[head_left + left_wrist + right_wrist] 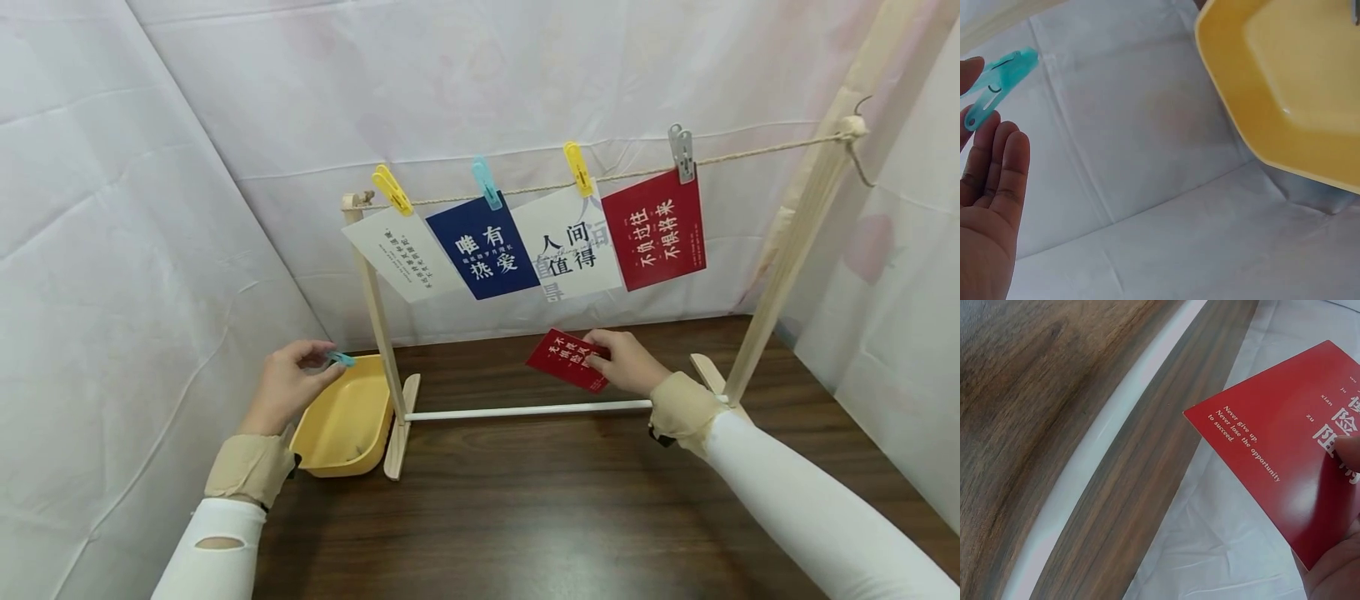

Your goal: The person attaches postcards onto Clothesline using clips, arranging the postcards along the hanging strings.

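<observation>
My left hand (288, 383) pinches a light-blue clothespin (341, 358) between thumb and fingers, over the left rim of a yellow basin (307, 442). In the left wrist view the clothespin (1004, 78) is held by its handle end, the other fingers stretched out. My right hand (626, 360) grips a red card (562, 358) with white characters, tilted below the hanging cards. The right wrist view shows the thumb on the face of this card (1260, 444). Above, a rope (765, 152) carries a white card (405, 258), a blue card (483, 250), another white card (577, 267) and a red card (656, 233).
Clothespins in yellow (392, 190), blue (487, 183) and grey (682, 154) clip the hanging cards. The wooden posts (787, 258) of the rack stand on the brown table (525, 508), joined low down by a white rod (525, 411). White cloth (225, 83) surrounds the table.
</observation>
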The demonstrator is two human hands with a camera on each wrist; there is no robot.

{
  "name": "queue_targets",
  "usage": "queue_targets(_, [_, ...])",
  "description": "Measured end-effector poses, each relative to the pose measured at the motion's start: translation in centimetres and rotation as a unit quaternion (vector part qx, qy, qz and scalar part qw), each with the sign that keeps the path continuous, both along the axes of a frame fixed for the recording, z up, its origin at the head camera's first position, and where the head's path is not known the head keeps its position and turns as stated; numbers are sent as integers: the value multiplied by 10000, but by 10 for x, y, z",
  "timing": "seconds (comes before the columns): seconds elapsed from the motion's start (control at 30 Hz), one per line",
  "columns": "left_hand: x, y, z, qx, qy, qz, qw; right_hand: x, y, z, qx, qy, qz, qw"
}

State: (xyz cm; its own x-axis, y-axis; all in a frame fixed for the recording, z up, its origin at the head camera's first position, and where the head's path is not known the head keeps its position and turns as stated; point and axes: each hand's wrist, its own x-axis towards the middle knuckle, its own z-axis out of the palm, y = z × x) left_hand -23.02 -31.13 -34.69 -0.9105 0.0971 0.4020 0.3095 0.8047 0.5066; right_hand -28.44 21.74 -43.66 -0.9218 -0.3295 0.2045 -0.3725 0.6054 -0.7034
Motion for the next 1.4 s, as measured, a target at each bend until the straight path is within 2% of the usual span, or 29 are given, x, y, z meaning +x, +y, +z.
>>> queue_targets(0.2, [5,4,7,-104,-43,-48,9999,7,4,7,-192,132,-23,9997])
queue_targets(0.37, [10,8,11,-249,-129,-28,9996,13,9,11,-356,66,-109,9993])
queue_targets(0.7, [13,23,17,-446,-61,-145,9989,24,19,20,-483,-52,-372,9981])
queue_targets(0.93, [12,36,19,-310,120,-386,9987,31,26,25,-616,5,-441,9971])
queue_targets(1.17, [5,54,17,-240,155,-653,9975,37,30,27,-701,141,-512,9961])
queue_targets(1.4, [0,69,22,-194,-1,-933,9955,44,33,32,-759,221,-564,9953])
